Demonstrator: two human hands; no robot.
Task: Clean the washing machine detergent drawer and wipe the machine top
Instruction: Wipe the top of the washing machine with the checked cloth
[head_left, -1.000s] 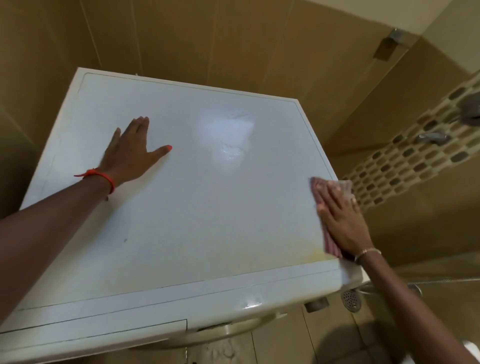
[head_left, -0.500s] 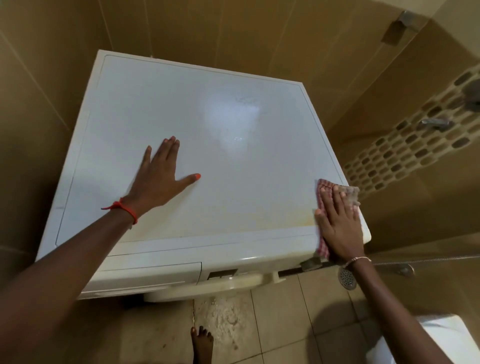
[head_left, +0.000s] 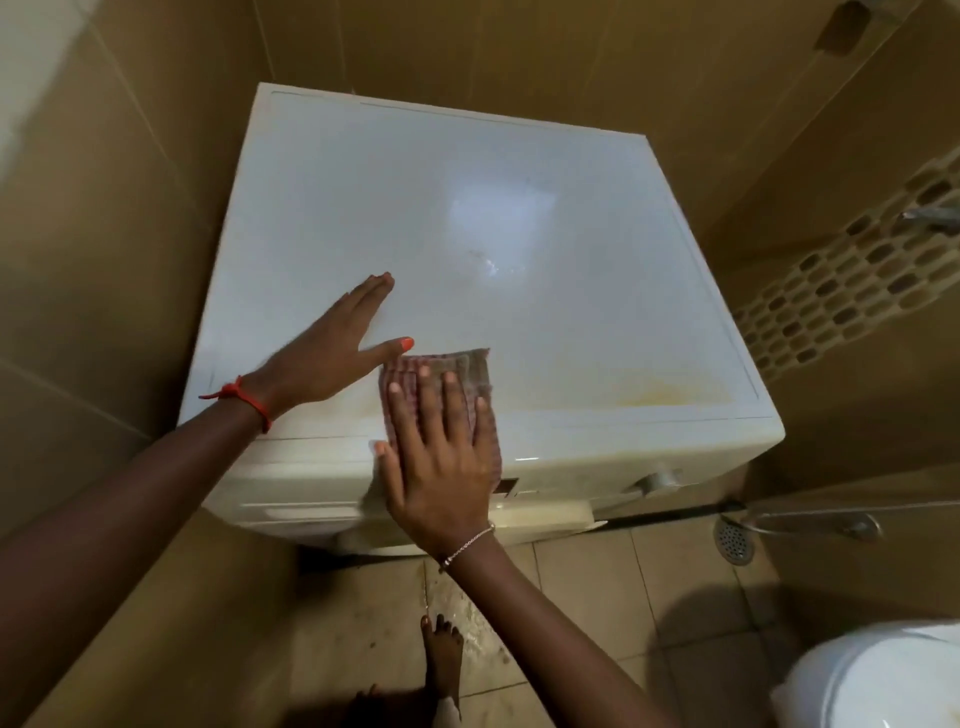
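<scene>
The soft, floppy cloth (head_left: 460, 367) is pressed flat on the smooth washing machine top (head_left: 519, 171) by the right hand (head_left: 441, 460), fingers straight. The left hand (head_left: 330, 356) is laid flat beside it, holding nothing.

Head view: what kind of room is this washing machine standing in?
Probably a bathroom: a round floor drain sits in the tiled floor, a metal tap juts from the wall by the mosaic tile band, and a white toilet-like fixture shows at lower right.
</scene>
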